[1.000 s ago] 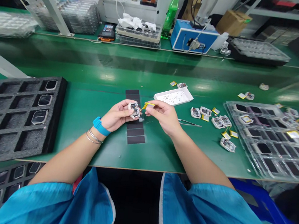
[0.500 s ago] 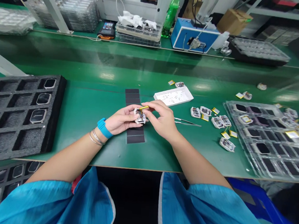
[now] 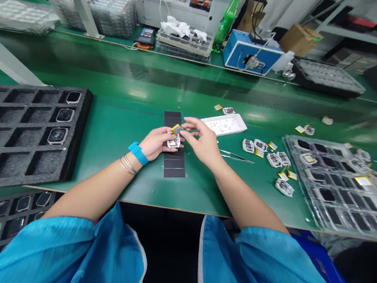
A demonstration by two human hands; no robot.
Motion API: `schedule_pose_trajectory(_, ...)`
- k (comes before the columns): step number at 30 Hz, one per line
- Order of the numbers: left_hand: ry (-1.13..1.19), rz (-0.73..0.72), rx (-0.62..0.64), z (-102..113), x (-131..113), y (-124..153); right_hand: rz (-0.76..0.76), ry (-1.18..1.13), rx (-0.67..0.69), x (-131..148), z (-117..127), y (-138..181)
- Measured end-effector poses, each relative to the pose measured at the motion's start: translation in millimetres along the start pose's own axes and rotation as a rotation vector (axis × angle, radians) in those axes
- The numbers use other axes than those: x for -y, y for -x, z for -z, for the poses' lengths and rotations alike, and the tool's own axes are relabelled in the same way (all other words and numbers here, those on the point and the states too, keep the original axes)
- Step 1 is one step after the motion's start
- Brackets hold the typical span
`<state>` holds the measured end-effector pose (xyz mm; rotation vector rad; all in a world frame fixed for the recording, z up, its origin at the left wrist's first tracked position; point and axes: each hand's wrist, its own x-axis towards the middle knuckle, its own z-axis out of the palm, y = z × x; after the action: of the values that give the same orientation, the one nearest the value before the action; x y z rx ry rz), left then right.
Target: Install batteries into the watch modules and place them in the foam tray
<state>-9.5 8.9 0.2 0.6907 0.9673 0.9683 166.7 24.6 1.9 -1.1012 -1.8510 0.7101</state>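
My left hand point(image 3: 155, 144) grips a small white watch case point(image 3: 174, 141) whose inner parts face up. A flat silver battery with yellow edging point(image 3: 176, 129) stands tilted above the case, close to my left thumb. My right hand point(image 3: 201, 140) has its thumb and fingertips at the battery's right edge, in a loose pinch. Under my hands lies a strip of dark rectangular pieces point(image 3: 174, 163). Tweezers point(image 3: 236, 156) rest on the green bench to the right of my right hand. Behind it sits a shallow white tray point(image 3: 241, 126) holding tiny parts.
Several opened watch cases point(image 3: 284, 187) and loose batteries lie to the right, beside clear plastic trays point(image 3: 299, 180) of dark screens. A black foam tray point(image 3: 80, 136) with a few watches stands left. A blue box point(image 3: 231, 55) and green bottle point(image 3: 228, 19) occupy the back shelf.
The battery has swung so that its flat silver face shows, where before mostly its yellow edge did. My right fingers have spread somewhat. The whole view has shifted and tilted slightly.
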Motion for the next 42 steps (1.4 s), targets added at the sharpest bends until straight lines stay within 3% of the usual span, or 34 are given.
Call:
schedule_pose_trajectory(4, 0.066, -0.051, -0.162, 14, -11, -6, -0.109, 0.240, 0.196, -3, 0, -11)
schedule_pose_trajectory(7, 0.093, -0.026, -0.146, 16, -13, -6, -0.118, 0.405, 0.307, -6, -7, -5)
schedule_pose_trajectory(22, 0.068, 0.001, -0.094, 5, -3, -3, -0.098, 0.358, 0.174, -27, -23, 12)
schedule_pose_trajectory(29, 0.090, -0.001, -0.115, 6, -1, -4, -0.037, 0.456, 0.263, -19, -25, 18)
schedule_pose_trajectory(33, 0.082, 0.004, -0.120, 6, -2, -3, 0.063, 0.404, 0.236, -10, -13, 20)
schedule_pose_trajectory(38, 0.053, -0.007, -0.120, 3, -3, -1, 0.232, 0.173, 0.002, 4, 1, 17)
schedule_pose_trajectory(42, 0.003, -0.013, -0.113, -3, -3, 3, 0.064, -0.143, -0.047, 9, 0, 16)
